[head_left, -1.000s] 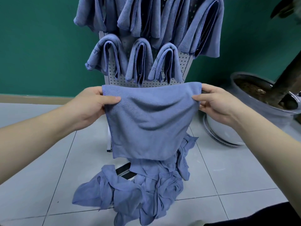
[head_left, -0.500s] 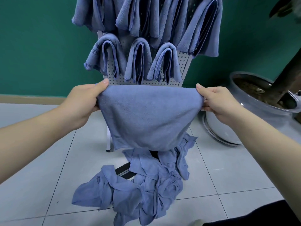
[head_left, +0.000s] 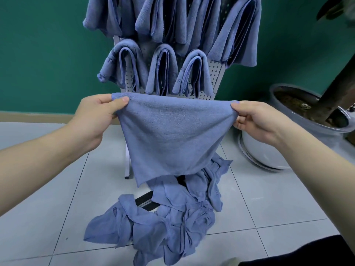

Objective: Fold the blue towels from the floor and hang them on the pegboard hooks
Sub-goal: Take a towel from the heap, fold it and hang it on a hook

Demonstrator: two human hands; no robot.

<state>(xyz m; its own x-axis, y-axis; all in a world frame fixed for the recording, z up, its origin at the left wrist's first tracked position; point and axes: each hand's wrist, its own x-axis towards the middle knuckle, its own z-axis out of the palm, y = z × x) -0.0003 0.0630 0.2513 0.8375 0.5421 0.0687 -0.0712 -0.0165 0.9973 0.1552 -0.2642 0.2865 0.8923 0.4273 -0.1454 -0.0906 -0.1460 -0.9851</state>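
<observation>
I hold a blue towel (head_left: 172, 135) stretched in the air in front of the pegboard (head_left: 215, 73). My left hand (head_left: 98, 116) pinches its top left corner and my right hand (head_left: 257, 120) pinches its top right corner. The towel hangs doubled, tapering toward its lower edge. Below it a heap of loose blue towels (head_left: 163, 223) lies crumpled on the tiled floor. Several folded blue towels (head_left: 163, 72) hang on the pegboard's hooks in two rows. The hooks themselves are hidden by the cloth.
A large potted plant (head_left: 299, 120) with a thick trunk stands on a white saucer at the right, close to the pegboard. The stand's metal leg (head_left: 127, 166) and dark base bar (head_left: 144, 200) sit under the towels. A green wall is behind.
The towel's top edge has been pulled taut and my grip has shifted from fingers over the edge to pinching the two corners. The cloth now hangs narrower at the bottom.
</observation>
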